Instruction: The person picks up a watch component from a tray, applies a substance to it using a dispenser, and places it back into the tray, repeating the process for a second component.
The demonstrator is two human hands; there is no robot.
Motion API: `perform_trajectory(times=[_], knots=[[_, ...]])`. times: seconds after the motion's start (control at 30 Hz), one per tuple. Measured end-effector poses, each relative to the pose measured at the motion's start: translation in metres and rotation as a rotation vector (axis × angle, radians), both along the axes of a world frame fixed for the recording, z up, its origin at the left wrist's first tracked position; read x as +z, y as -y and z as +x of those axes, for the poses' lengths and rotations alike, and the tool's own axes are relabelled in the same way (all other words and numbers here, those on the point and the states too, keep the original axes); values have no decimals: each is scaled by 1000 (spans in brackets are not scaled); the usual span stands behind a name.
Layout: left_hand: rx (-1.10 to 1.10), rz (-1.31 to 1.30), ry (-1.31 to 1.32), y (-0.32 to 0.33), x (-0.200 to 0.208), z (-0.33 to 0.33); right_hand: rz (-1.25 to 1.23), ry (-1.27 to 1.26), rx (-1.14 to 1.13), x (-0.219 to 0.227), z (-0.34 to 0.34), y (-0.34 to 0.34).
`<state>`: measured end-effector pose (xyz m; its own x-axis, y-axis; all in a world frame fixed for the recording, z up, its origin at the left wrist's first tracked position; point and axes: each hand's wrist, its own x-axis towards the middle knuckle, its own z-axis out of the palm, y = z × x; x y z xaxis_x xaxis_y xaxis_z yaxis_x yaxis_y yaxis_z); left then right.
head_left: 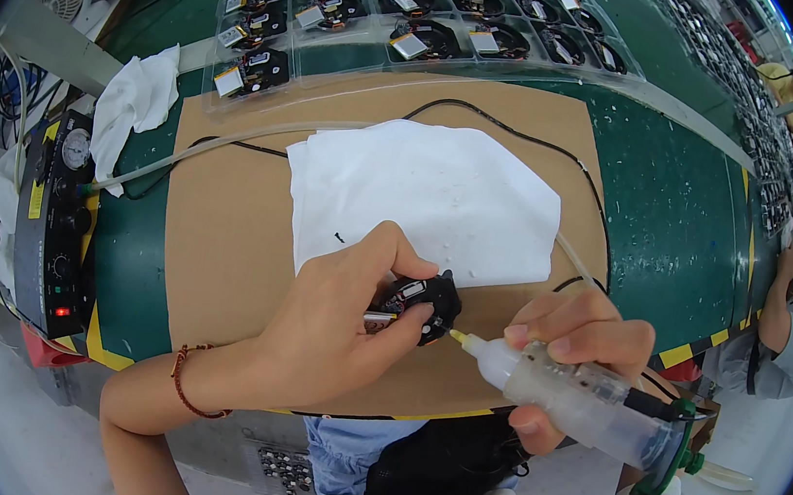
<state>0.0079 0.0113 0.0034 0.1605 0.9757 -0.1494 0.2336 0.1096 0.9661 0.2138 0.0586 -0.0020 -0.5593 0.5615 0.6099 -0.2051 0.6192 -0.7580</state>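
Observation:
My left hand (343,302) pinches a small black electronic part (441,299) between thumb and fingers, above the near edge of a white cloth (432,193). A silvery battery piece (378,321) shows below the part, partly hidden by my fingers. In my right hand (591,343) is a clear dispensing syringe (576,390) with a green cap at its back end and a hose. Its yellow tip (458,336) points left, at the lower right side of the black part; whether it touches cannot be told.
The cloth lies on a brown cardboard sheet (216,286) over a green table (672,191). Clear trays (341,46) of similar parts stand at the far side. On the left is a black dispenser box (57,219) with a gauge. A thin black cable (545,145) crosses the cardboard.

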Motion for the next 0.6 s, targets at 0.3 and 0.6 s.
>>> perform_trajectory(times=[0.3, 0.6], knots=[[-20, 65, -32, 0, -3, 0, 55, 120, 28, 1, 2, -6], [-26, 134, -59, 1, -7, 0, 33, 63, -3, 2, -1, -7]])
